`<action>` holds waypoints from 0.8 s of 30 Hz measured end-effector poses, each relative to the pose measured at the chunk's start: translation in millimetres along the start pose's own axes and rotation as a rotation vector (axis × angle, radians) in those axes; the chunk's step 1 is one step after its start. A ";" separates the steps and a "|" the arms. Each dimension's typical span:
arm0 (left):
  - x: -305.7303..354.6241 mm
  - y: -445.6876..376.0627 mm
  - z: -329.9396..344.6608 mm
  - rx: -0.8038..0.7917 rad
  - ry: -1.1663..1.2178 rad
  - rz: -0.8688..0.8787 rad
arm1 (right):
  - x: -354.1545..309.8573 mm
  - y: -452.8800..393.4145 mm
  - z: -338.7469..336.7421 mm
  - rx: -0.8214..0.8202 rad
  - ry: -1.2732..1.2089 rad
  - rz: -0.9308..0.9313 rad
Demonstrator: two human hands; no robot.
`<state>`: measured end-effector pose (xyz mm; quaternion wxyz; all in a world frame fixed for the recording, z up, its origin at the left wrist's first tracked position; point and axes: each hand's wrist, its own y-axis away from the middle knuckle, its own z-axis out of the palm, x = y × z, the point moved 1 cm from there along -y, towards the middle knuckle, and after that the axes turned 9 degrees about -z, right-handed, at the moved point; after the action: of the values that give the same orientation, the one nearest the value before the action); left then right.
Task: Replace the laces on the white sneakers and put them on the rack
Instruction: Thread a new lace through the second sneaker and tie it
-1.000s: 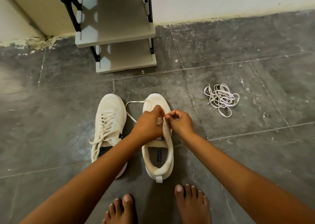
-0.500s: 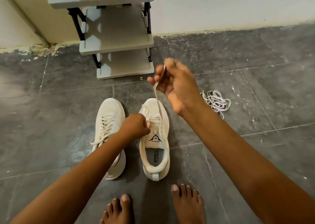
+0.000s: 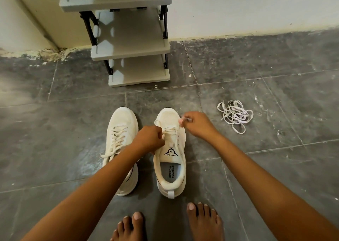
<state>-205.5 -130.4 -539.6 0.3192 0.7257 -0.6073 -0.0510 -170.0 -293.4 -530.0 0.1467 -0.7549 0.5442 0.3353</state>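
- My left hand (image 3: 149, 139), at frame centre, has its grip curled on the left edge of the eyelet row of the right-hand white mesh sneaker (image 3: 170, 149); the fingers close round the lace there.
- My right hand (image 3: 198, 125) sits just right of that sneaker's toe, its grip pinched narrow on the free end of the cream flat lace (image 3: 171, 129); the tip is blurred, so I cannot tell which way it points.
- That sneaker stands upright on the grey tiled floor (image 3: 275, 167), toe toward the top of the frame, with only the front eyelets crossed and the tongue bare below them.
- The left-hand white sneaker (image 3: 121, 139), just beside it, looks fully laced, ends trailing loose.
- A tangled heap of white laces (image 3: 235, 115) lies at right of centre, well apart from both shoes.
- The grey tiered shoe rack (image 3: 132, 44) stands against the wall, top centre.
- Judgement: lacing is in hand and roughly half done overall.
- To do it well: pin the eyelet edge firmly with the left, keep the lace flat and untwisted, feed the tip cleanly, then even both ends before the next crossing.
- Risk: an uneven pull leaves one end short.
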 end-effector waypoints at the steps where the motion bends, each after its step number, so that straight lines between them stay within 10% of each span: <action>1: 0.1 -0.2 1.5 0.009 -0.009 0.004 | -11.3 -0.3 -14.8 0.145 -0.084 -0.059; 6: 3.7 -0.9 5.4 0.006 -0.041 0.008 | -84.1 15.0 -104.5 0.777 -0.636 -0.346; 15: -4.3 -5.6 -0.6 -0.105 0.100 -0.048 | -57.2 5.6 -64.5 0.440 -0.973 -0.135; 19: -23.3 -10.8 -15.8 0.022 0.167 -0.064 | -40.8 1.2 -53.7 0.370 -0.692 -0.018; 24: -28.5 -4.0 -3.2 -0.276 0.304 -0.115 | -11.8 0.0 -37.5 0.014 0.276 0.143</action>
<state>-208.0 -102.8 -548.2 0.5000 0.7079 -0.4971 -0.0418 -159.1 -306.8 -494.7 0.0517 -0.7521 0.6138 0.2342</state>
